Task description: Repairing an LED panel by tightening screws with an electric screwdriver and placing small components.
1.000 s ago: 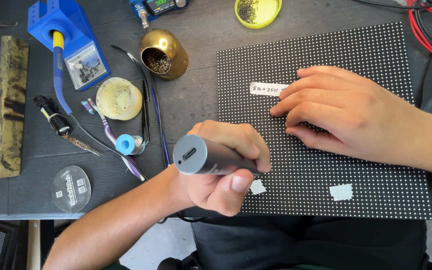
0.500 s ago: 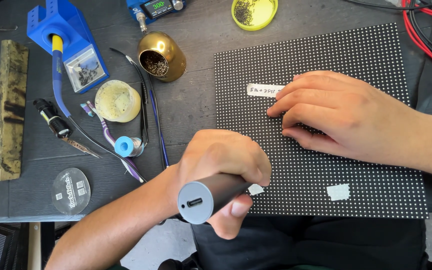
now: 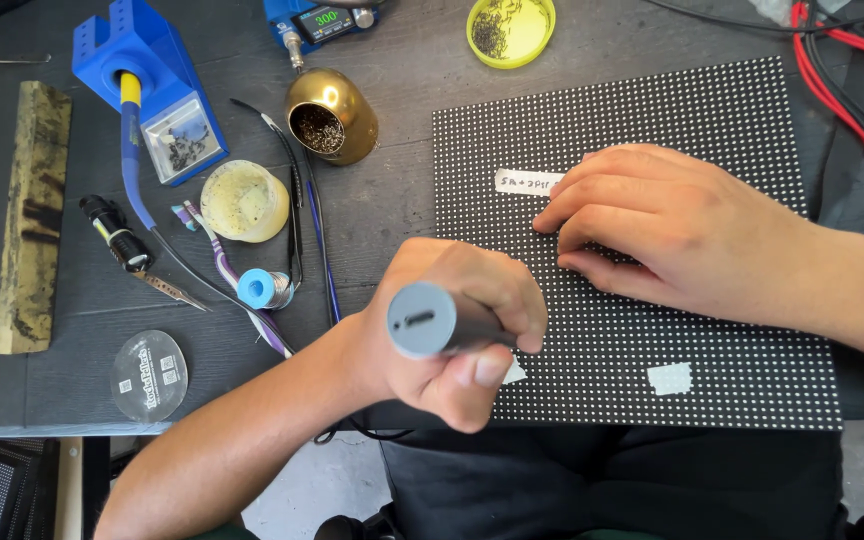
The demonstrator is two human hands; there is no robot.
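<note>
over the near edge of the dark table our left hand is wrapped tight around a grey cylindrical tool, fingers curled over its barrel and thumb pressed along the underside. the blunt end with its small slot faces up at us, so the working tip points down and away toward the lower left corner of the dotted black panel; the tip itself is hidden behind the hand. we judge that fist-like hold keeps the tool steady and steep against the board.

our right hand lies flat on the panel, fingers loosely bent and spread, holding nothing, the fingertips resting just beside a white paper label. it seems to pin the panel so it won't slide. two more small white tape patches sit near the panel's lower edge, one well to the right, one partly hidden by the left thumb.

to the left, within reach but untouched, are a brass tip-cleaner pot, a blue soldering iron stand with its iron, a round tin of yellowish paste, a blue spool of solder, a small black torch, and a clear round lid. a yellow-green dish and red and black cables lie at the far side.
</note>
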